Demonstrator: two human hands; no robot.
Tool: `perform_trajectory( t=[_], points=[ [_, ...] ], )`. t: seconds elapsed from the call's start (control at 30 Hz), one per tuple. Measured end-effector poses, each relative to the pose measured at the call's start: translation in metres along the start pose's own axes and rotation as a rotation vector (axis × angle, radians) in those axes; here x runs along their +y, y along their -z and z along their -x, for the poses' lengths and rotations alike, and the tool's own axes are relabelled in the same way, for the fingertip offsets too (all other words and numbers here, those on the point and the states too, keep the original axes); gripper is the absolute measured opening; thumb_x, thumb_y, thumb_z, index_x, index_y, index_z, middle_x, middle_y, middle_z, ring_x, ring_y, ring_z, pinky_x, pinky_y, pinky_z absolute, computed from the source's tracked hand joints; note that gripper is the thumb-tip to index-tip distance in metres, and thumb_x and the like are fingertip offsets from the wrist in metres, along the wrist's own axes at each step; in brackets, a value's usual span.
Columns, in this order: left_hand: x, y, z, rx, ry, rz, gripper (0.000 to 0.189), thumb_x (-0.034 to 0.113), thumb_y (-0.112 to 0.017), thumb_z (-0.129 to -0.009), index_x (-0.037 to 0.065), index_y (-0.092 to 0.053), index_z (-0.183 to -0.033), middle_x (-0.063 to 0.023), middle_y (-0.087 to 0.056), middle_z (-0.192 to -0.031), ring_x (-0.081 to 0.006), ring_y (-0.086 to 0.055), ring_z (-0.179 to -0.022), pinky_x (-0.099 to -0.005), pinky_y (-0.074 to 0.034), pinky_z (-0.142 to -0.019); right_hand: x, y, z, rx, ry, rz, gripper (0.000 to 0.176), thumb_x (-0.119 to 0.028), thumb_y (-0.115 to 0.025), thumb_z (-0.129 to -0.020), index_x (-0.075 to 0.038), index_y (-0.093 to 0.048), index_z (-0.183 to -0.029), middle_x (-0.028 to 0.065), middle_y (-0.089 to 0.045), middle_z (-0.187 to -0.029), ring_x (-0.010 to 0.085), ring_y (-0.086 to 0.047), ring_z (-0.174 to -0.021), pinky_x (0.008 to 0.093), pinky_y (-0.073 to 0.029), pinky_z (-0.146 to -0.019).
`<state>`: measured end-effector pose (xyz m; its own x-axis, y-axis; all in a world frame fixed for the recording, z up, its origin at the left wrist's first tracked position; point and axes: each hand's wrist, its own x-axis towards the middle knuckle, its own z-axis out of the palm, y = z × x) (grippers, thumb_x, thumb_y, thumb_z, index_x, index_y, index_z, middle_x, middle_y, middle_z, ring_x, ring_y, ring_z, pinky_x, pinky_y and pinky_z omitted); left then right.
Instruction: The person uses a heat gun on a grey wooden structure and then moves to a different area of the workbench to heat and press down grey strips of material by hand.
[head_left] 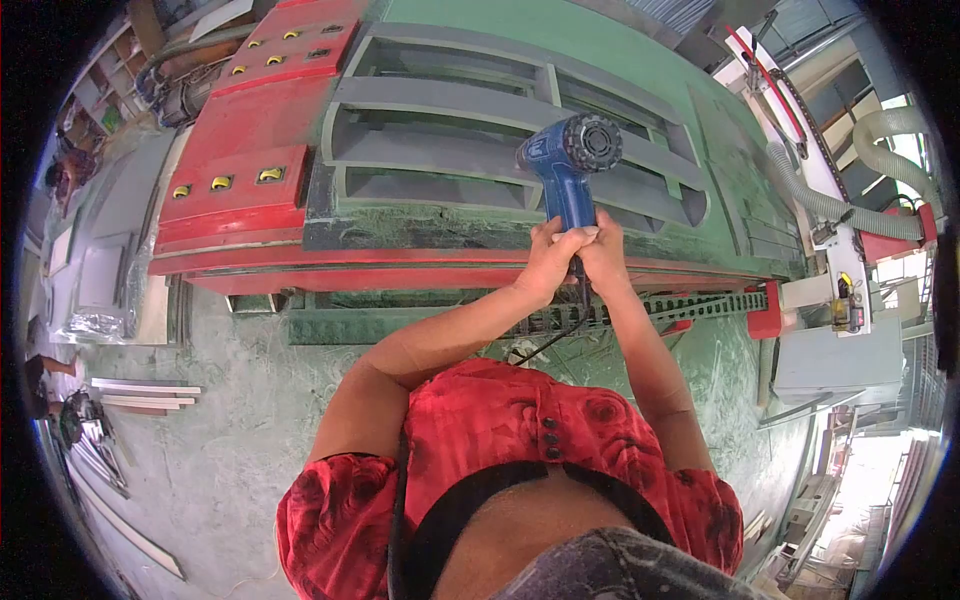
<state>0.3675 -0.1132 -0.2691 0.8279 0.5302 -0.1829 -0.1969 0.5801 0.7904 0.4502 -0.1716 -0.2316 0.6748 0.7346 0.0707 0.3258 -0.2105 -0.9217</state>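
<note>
Both hands are wrapped round the handle of a blue heat gun, held upright in front of my chest. My left hand closes on the handle from the left, and my right hand from the right; their fingers meet at its lower end. The gun's black, round, vented end faces me, while its nozzle side is mostly hidden. A dark cord hangs down below my hands. Behind the gun, a grey slatted frame with several long compartments lies on the green bed of a machine.
Red panels with yellow-and-black switches border the machine bed on the left. A cable chain runs along its front. Ribbed hoses stand at right. Wrapped boards and another person are at left. Strips lie on the floor.
</note>
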Motion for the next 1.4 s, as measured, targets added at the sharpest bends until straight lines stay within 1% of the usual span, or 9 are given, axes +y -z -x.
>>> perform_trajectory(
  t=[0.1,0.3,0.37,0.5,0.57,0.77,0.9,1.07,1.4],
  points=[
    [0.001,0.000,0.002,0.032,-0.014,0.011,0.057,0.046,-0.066,-0.069,0.005,-0.054,-0.107,-0.0058,-0.057,-0.094,-0.0177,-0.057,-0.085,-0.0346,-0.046,-0.055,0.003,-0.001,0.000,-0.001,0.019,0.009,0.027,-0.015,-0.069,-0.067,-0.001,-0.055,-0.086,0.0070,-0.060,-0.075,0.0127,-0.056,-0.070,0.0309,-0.045,-0.062],
    [0.013,0.004,0.016,-0.054,-0.015,0.043,0.049,0.039,-0.065,-0.073,0.004,-0.054,-0.106,-0.0060,-0.056,-0.093,-0.0159,-0.055,-0.083,-0.0323,-0.047,-0.065,0.001,-0.007,0.003,-0.008,0.045,-0.001,0.023,-0.014,-0.066,-0.070,0.000,-0.055,-0.084,0.0073,-0.060,-0.074,0.0121,-0.055,-0.069,0.0306,-0.046,-0.062],
    [0.012,0.006,0.016,0.048,-0.122,-0.002,0.054,0.050,-0.065,-0.067,0.006,-0.055,-0.096,-0.0067,-0.048,-0.090,-0.0123,-0.054,-0.072,-0.0278,-0.047,-0.048,-0.011,-0.013,0.005,-0.041,0.056,0.020,0.021,-0.014,-0.064,-0.072,0.000,-0.055,-0.084,0.0081,-0.060,-0.075,0.0125,-0.056,-0.070,0.0307,-0.046,-0.062],
    [0.021,0.018,0.015,0.069,-0.192,0.035,0.052,0.049,-0.066,-0.067,0.005,-0.056,-0.094,-0.0078,-0.050,-0.087,-0.0124,-0.054,-0.066,-0.0278,-0.047,-0.047,-0.016,-0.028,-0.006,-0.096,0.104,0.076,0.022,-0.013,-0.063,-0.071,0.002,-0.055,-0.085,0.0098,-0.060,-0.076,0.0143,-0.057,-0.071,0.0314,-0.046,-0.062],
    [0.024,0.023,0.014,0.149,-0.264,0.106,0.047,0.044,-0.067,-0.069,0.004,-0.056,-0.091,-0.0050,-0.051,-0.079,-0.0106,-0.052,-0.060,-0.0265,-0.045,-0.047,-0.026,-0.038,-0.009,-0.126,0.167,0.057,0.023,-0.013,-0.062,-0.071,0.003,-0.055,-0.086,0.0111,-0.060,-0.076,0.0158,-0.057,-0.070,0.0323,-0.046,-0.063],
    [0.045,0.043,0.021,0.145,-0.293,0.157,0.040,0.038,-0.067,-0.072,0.003,-0.056,-0.089,0.0014,-0.051,-0.073,-0.0073,-0.049,-0.063,-0.0246,-0.041,-0.051,-0.037,-0.062,-0.020,-0.175,0.201,0.066,0.024,-0.012,-0.062,-0.069,0.004,-0.055,-0.086,0.0117,-0.060,-0.073,0.0166,-0.057,-0.069,0.0336,-0.046,-0.063],
    [0.051,0.049,0.027,0.174,-0.271,0.164,0.041,0.038,-0.067,-0.072,0.003,-0.056,-0.089,0.0005,-0.052,-0.075,-0.0083,-0.050,-0.067,-0.0253,-0.042,-0.059,-0.034,-0.072,-0.026,-0.204,0.213,0.047,0.025,-0.013,-0.063,-0.068,0.004,-0.055,-0.085,0.0133,-0.059,-0.072,0.0179,-0.057,-0.067,0.0344,-0.046,-0.062],
    [0.048,0.052,0.028,0.166,-0.220,0.192,0.050,0.040,-0.068,-0.070,0.003,-0.054,-0.099,-0.0049,-0.052,-0.089,-0.0122,-0.052,-0.077,-0.0269,-0.043,-0.071,-0.027,-0.075,-0.026,-0.186,0.267,0.063,0.027,-0.014,-0.063,-0.066,0.005,-0.055,-0.083,0.0162,-0.060,-0.072,0.0198,-0.057,-0.065,0.0351,-0.046,-0.060],
    [0.046,0.052,0.029,0.157,-0.188,0.166,0.049,0.041,-0.068,-0.069,0.001,-0.056,-0.094,-0.0048,-0.052,-0.084,-0.0116,-0.052,-0.075,-0.0276,-0.044,-0.061,-0.027,-0.073,-0.021,-0.208,0.216,0.044,0.024,-0.014,-0.061,-0.070,0.004,-0.055,-0.085,0.0118,-0.060,-0.073,0.0168,-0.056,-0.066,0.0329,-0.046,-0.061]
  ],
)
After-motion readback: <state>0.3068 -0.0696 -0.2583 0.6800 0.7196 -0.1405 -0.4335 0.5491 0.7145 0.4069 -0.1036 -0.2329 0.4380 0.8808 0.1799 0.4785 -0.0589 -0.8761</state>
